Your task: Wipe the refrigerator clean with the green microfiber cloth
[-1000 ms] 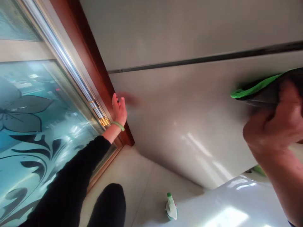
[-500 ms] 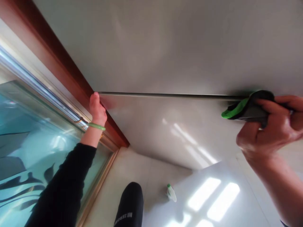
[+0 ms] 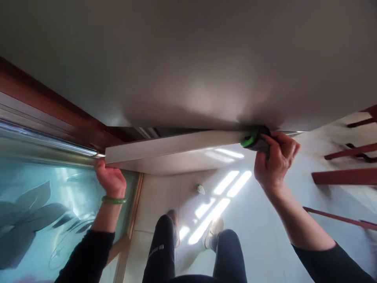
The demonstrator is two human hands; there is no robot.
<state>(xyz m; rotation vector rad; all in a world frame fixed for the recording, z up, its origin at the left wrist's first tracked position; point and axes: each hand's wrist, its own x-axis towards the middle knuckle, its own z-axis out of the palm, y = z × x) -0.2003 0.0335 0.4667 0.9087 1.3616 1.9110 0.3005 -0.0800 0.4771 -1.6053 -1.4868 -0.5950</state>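
Note:
The lower door (image 3: 165, 148) of a tall, glossy grey appliance, likely a refrigerator, stands ajar at its left side. Its pale top edge shows below the closed upper door (image 3: 188, 63). At the lower door's left corner, my left hand (image 3: 111, 181), with a green bangle, has its fingers curled around the edge. My right hand (image 3: 275, 159) grips a folded grey-and-green cloth (image 3: 257, 143). The cloth lies against the right end of the lower door's top edge, close under the upper door. Part of the cloth is hidden by my fingers.
A small white bottle with a green top (image 3: 200, 189) is on the tiled floor (image 3: 188, 208), near my feet. Left of me stands a glass door (image 3: 73, 188) with a leaf pattern and metal rail. Reddish wooden furniture legs (image 3: 341, 177) are at the right.
The lower door has swung open at its left, exposing a dark gap. My left hand moved outward with its corner. My right hand and the cloth remain at the seam. The view has shifted.

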